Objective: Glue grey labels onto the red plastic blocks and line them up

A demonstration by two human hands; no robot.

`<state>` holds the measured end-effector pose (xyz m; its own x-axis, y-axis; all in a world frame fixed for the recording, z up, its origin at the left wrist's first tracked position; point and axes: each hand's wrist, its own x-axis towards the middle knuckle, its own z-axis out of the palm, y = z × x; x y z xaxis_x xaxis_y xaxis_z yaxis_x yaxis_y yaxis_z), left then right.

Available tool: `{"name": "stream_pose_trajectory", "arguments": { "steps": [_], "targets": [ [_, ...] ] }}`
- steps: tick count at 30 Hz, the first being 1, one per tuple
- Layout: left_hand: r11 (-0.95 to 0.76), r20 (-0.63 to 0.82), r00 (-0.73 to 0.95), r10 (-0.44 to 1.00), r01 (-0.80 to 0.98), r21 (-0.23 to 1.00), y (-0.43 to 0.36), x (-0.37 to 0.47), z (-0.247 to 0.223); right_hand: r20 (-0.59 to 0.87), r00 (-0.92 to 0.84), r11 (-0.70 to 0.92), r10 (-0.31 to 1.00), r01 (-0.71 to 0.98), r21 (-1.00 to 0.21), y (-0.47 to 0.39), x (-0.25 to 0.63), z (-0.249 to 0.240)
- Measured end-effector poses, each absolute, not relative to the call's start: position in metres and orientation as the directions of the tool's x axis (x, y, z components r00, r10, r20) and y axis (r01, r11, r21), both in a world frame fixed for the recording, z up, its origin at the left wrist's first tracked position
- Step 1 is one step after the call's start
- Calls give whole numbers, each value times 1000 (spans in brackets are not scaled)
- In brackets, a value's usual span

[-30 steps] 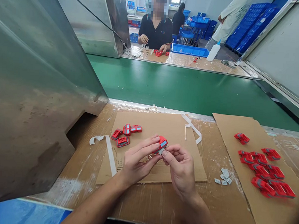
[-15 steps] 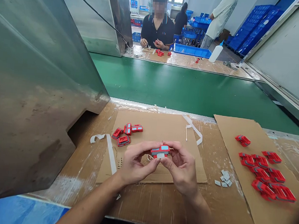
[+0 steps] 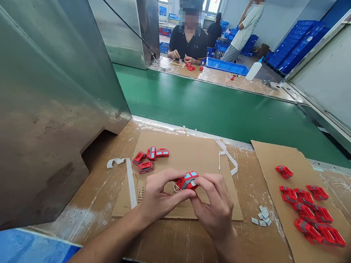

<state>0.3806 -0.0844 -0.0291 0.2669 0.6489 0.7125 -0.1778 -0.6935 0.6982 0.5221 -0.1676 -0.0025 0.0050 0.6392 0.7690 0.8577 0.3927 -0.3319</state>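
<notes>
A small red toy vehicle body [image 3: 187,181] with grey trim and light-blue windows is held over the middle cardboard sheet [image 3: 189,148]. My left hand [image 3: 162,192] grips its left side between thumb and fingers. At its right end, my right hand [image 3: 214,201] is closed, with fingertips against a small pale grey piece on the toy's side. Part of a clear ring-like item shows beneath the toy; I cannot make out what it is. Several similar red toy bodies [image 3: 146,167] lie on the sheet to the left of my hands.
More red toy pieces [image 3: 303,212] rest on a right-hand cardboard sheet [image 3: 274,161]. Small grey plates [image 3: 263,216] lie beside it. White tape strips [image 3: 130,184] and a cotton swab [image 3: 219,161] are nearby. Beyond runs a green belt [image 3: 195,101]; a metal housing [image 3: 46,111] stands left. A person sits opposite.
The toy has been turned, so it now tilts up to the right. My right fingers have shifted from holding its right end to pressing near the grey piece. The view has shifted slightly.
</notes>
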Motion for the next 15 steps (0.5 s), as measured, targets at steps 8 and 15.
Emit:
{"name": "stream_pose_trajectory", "arguments": {
  "steps": [8,15],
  "targets": [
    [-727,721,282,633,-102,679,-87,379,-21,760,15,376,649,863,-338,-164,516,-4],
    [-786,771,291,567,-92,612,-87,377,-16,817,12,421,576,853,-308,-164,512,-2]
  ]
}}
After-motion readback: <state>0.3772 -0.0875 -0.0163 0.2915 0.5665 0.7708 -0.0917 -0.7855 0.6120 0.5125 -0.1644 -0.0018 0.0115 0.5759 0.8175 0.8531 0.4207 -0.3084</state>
